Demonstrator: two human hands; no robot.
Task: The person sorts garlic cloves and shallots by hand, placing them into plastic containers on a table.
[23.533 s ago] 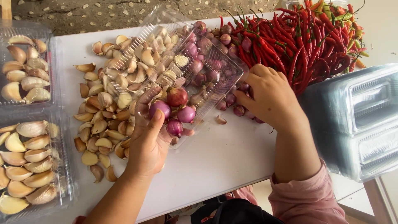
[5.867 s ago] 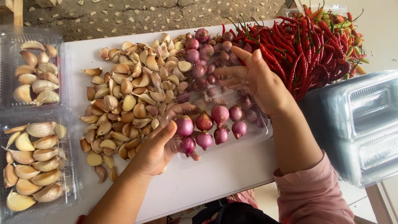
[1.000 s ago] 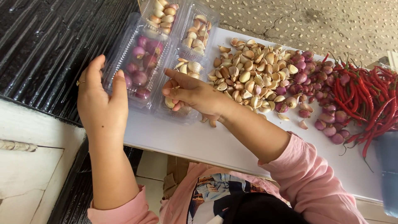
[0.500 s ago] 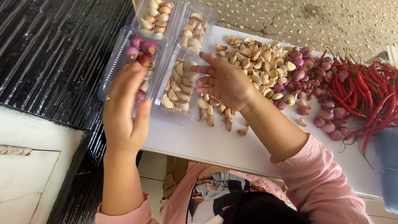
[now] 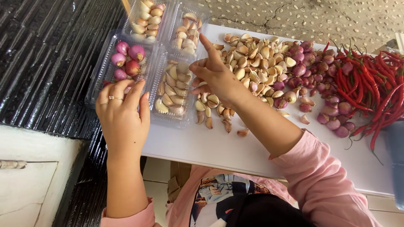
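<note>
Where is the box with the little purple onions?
In the head view, the clear box of shallots sits at the table's far left edge, under the left hand, beside a clear box of garlic cloves.

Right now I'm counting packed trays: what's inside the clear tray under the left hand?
The clear tray holds several purple-red shallots at its far end. The left hand covers the near end, so anything beneath it is hidden.

The trays [image 5: 105, 71] are thin clear plastic, glossy with creased walls. Garlic cloves [image 5: 252, 54] wear dry, papery matt skin. Shallots [image 5: 136, 52] have smooth, faintly shiny purple skin; chillies [image 5: 370, 84] are waxy and glossy. The surface [image 5: 202, 147] is smooth matt white. The sleeve [image 5: 328, 185] is soft pink cloth.
</note>
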